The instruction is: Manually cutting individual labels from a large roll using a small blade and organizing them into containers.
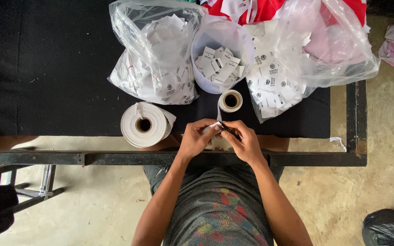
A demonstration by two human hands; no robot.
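Observation:
My left hand point(196, 138) pinches the end of a white label strip point(215, 125) at the front edge of the black-covered table point(46, 68). My right hand point(245, 141) grips a small dark tool point(229, 131), likely scissors, right against that strip. The strip runs up to a small roll of white label tape point(230, 100) just beyond my hands. A white cup-shaped container point(215, 38) behind it holds several cut labels.
A large white roll point(143, 124) lies left of my hands. Two clear plastic bags point(156, 54) point(297, 54) full of printed labels flank the container. Red and white cloth point(270, 9) lies at the back. A black metal frame bar point(115, 158) runs along the table front; concrete floor below.

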